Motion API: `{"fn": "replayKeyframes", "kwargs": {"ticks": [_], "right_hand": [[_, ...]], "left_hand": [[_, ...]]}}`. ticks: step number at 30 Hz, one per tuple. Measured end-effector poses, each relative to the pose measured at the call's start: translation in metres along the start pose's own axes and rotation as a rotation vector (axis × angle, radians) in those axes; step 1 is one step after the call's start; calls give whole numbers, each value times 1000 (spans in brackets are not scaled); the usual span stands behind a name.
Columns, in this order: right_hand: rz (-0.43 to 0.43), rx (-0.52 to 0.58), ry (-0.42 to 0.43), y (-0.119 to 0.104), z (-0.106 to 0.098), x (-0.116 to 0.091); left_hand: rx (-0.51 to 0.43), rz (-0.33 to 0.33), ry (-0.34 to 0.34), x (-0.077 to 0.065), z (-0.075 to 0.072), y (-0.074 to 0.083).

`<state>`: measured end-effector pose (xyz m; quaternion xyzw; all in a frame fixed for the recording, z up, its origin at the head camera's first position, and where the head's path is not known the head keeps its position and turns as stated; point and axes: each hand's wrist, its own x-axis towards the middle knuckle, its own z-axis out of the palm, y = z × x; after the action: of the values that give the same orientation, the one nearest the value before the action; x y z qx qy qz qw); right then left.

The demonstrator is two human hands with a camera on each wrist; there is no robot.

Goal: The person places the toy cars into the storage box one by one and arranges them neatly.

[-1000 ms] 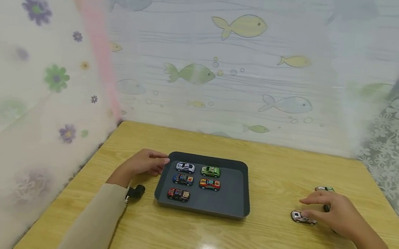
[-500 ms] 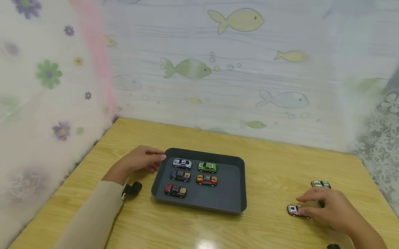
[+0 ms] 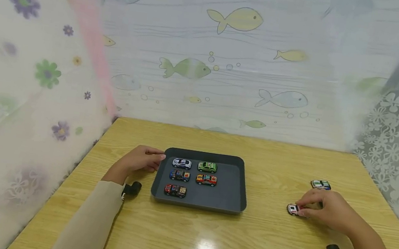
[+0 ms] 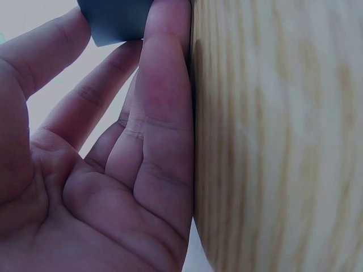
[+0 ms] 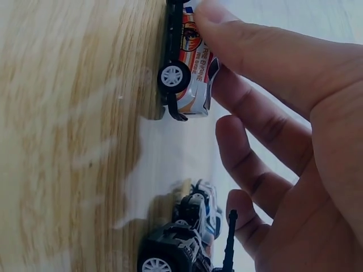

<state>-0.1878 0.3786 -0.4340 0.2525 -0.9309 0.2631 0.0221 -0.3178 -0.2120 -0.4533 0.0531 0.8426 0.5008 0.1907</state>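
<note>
My right hand pinches a small white-and-red toy car on the table, thumb on its near side and index finger on the far side. In the right wrist view this toy car has "Fire Engine" lettering, and the other fingers of the hand bend loosely apart from it. At left, my left hand touches the upper left edge of a dark grey tray, thumb at the rim. The left wrist view has its fingers fairly straight along the tabletop, against the tray's wall.
Several toy cars stand in the tray: white, green, blue, red-yellow and dark red. A green-white car is behind my right hand. A black toy vehicle shows in the right wrist view.
The right thumb and index finger have closed onto the white-and-red car. The left hand stays at the tray. The head view has shifted slightly.
</note>
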Motion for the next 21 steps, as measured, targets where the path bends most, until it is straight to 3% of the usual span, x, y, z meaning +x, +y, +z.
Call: {"fn": "replayKeyframes", "kwargs": {"ticks": [10, 21], "right_hand": [[98, 21, -83, -1, 0, 3], [60, 15, -68, -4, 6, 9]], "left_hand": [[-7, 7, -8, -1, 0, 0], [-9, 18, -14, 3, -1, -4]]}}
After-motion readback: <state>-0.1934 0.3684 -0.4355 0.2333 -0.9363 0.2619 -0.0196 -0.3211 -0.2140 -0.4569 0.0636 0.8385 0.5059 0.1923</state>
